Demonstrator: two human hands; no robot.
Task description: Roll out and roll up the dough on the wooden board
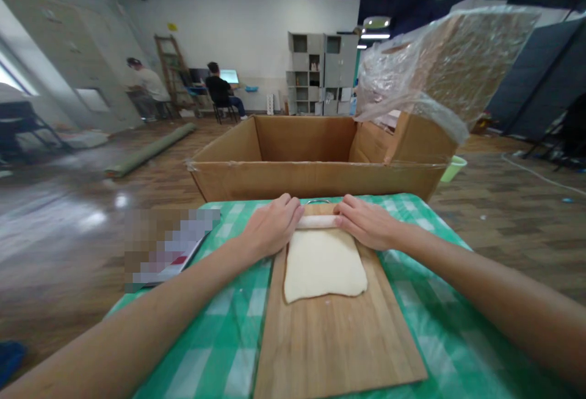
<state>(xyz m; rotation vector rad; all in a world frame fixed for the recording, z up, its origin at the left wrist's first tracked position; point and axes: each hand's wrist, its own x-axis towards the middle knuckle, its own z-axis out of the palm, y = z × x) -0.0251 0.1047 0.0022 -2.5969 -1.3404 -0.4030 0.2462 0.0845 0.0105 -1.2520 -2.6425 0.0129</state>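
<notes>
A flat, roughly square sheet of pale dough (325, 265) lies on a wooden cutting board (339, 344), its near edge slightly wavy. Across the dough's far edge rests a short, whitish rolling pin (317, 222). My left hand (273, 225) is closed over the pin's left end, fingers curled on top. At the opposite end my right hand (366, 222) grips in the same way, its thumb towards the middle. Both ends of the pin are hidden under my hands. A metal handle (318, 202) shows at the board's far end.
A green-and-white checked cloth (220, 332) covers the table. Beyond it stands a large open cardboard box (315, 180), with a plastic-wrapped piece (439, 63) leaning at its right. A blurred-out flat item (178, 249) lies at the table's left edge. Two people sit in the background.
</notes>
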